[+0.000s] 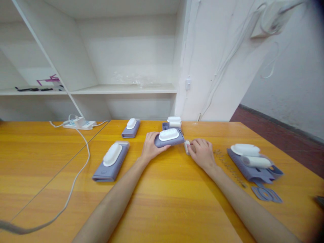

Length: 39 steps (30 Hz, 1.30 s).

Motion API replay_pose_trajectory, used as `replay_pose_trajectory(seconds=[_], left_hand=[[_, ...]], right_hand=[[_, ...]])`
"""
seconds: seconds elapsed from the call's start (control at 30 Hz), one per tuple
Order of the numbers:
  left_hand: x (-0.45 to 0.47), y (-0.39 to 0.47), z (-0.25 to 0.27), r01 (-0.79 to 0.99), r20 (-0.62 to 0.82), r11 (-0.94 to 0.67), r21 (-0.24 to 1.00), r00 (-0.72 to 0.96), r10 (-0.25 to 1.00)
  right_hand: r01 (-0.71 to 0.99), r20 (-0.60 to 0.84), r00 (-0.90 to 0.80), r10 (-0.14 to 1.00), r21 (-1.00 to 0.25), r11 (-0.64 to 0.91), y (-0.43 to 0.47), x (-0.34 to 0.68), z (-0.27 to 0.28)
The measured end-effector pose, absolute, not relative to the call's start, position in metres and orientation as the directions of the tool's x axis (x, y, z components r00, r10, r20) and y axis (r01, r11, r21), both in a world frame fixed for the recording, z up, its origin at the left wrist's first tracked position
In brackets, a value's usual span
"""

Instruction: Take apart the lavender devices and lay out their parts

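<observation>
- Clasping the lavender case (174,140) above the bench (162,199): left hand (150,147), at its end.
- Right hand (202,154), fingers curled at a white cylinder (187,147); grip unclear.
- The lavender case: probably light, stiff, smooth; best held by its edges.

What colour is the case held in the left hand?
The case is greyish purple, seen in the head view.

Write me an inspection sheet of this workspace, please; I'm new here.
Surface: wooden table, seam at left.
Items: lilac case with white bristly top, held; two similar cases at left.
Clutter: thin wavy strip and flat lilac cutout at right.
Hands: fingers of the left hand hold the case; right hand at a small white piece.
Cables: pale cord across the table's left, power strip behind.
Surroundings: white shelves, pale wall.
</observation>
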<state>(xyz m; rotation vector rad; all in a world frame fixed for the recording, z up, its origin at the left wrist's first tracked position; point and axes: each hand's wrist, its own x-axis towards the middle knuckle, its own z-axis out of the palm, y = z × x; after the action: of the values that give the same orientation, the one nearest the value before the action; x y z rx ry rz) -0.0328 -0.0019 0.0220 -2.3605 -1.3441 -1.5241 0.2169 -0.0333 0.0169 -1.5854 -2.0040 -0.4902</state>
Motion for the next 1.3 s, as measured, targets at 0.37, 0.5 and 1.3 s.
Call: replay_pose_trajectory(seconds=[0.37, 0.5, 1.3], left_hand=[[-0.032, -0.002, 0.022, 0.648, 0.735, -0.652, 0.393, 0.204, 0.646], [-0.031, -0.004, 0.024, 0.642, 0.713, -0.656, 0.396, 0.235, 0.66], [-0.033, -0.001, 0.015, 0.604, 0.572, -0.619, 0.501, 0.306, 0.761]], right_hand=[[0.995, 0.648, -0.065, 0.759, -0.013, 0.097, -0.021, 0.228, 0.013], [0.998, 0.661, -0.015, 0.75, -0.039, 0.055, -0.018, 0.231, 0.011], [0.918, 0.626, -0.193, 0.755, -0.157, 0.364, -0.053, 0.165, 0.022]])
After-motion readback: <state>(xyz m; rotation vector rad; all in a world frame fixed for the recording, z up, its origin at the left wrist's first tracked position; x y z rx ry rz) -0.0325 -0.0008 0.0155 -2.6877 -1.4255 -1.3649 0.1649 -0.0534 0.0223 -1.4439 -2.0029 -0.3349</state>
